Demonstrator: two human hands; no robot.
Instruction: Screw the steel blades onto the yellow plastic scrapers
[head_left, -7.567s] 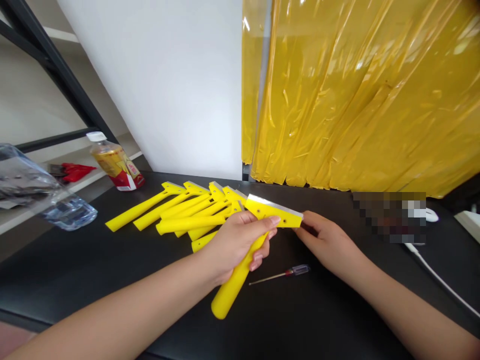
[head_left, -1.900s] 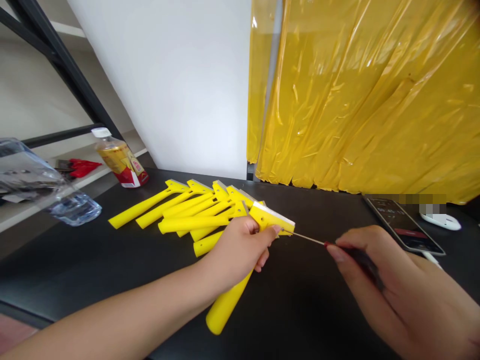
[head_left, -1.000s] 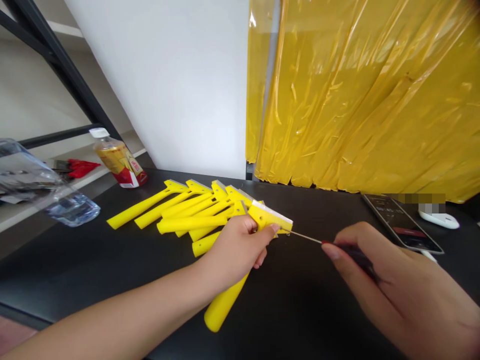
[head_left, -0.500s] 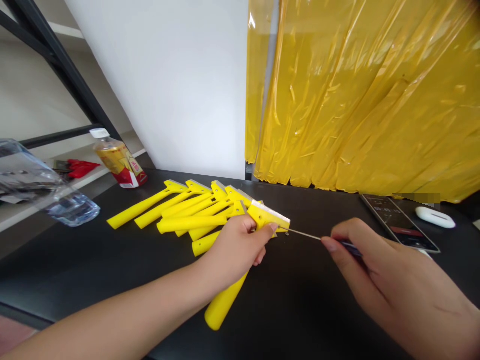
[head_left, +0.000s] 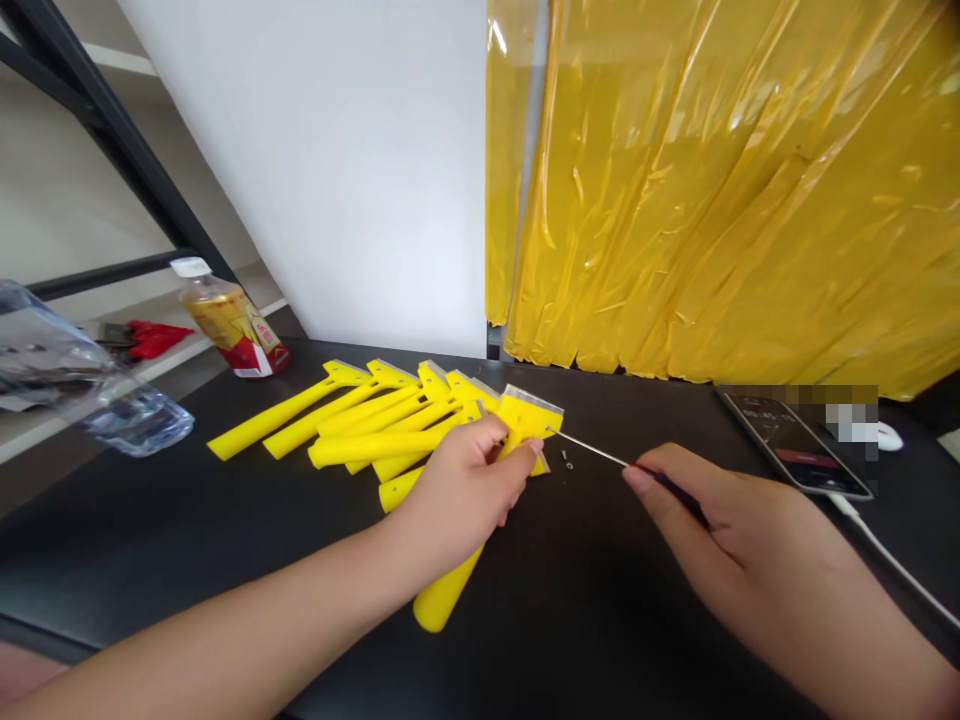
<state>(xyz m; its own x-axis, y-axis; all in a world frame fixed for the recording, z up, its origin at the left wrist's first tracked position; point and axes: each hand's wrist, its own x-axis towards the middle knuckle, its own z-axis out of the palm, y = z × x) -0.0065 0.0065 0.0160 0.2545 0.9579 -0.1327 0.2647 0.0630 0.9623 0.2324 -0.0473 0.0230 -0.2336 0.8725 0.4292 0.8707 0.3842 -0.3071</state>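
My left hand (head_left: 480,470) is closed around the neck of a yellow scraper (head_left: 450,592), whose handle slants down toward me. Its wide head carries a metal blade (head_left: 534,399) along the far edge. My right hand (head_left: 720,530) grips a screwdriver (head_left: 589,447) by its dark handle. The thin shaft points left, and its tip meets the right side of the scraper head at a small screw or hole. A loose screw (head_left: 564,455) and a tiny ring-like part (head_left: 570,466) lie on the black table just right of the head. Several yellow scrapers (head_left: 382,442) lie side by side at the left, partly overlapping.
A drink bottle (head_left: 232,318) stands at the back left, with a clear plastic bottle (head_left: 139,415) nearer the left edge. A phone (head_left: 795,440) with a white cable (head_left: 892,565) lies at the right, near a white case (head_left: 889,437). Yellow film (head_left: 720,200) hangs behind the black table (head_left: 585,620).
The held scraper's head has tilted up and shifted slightly left. The screwdriver has moved left and up with it. The loose screw now shows beside the ring.
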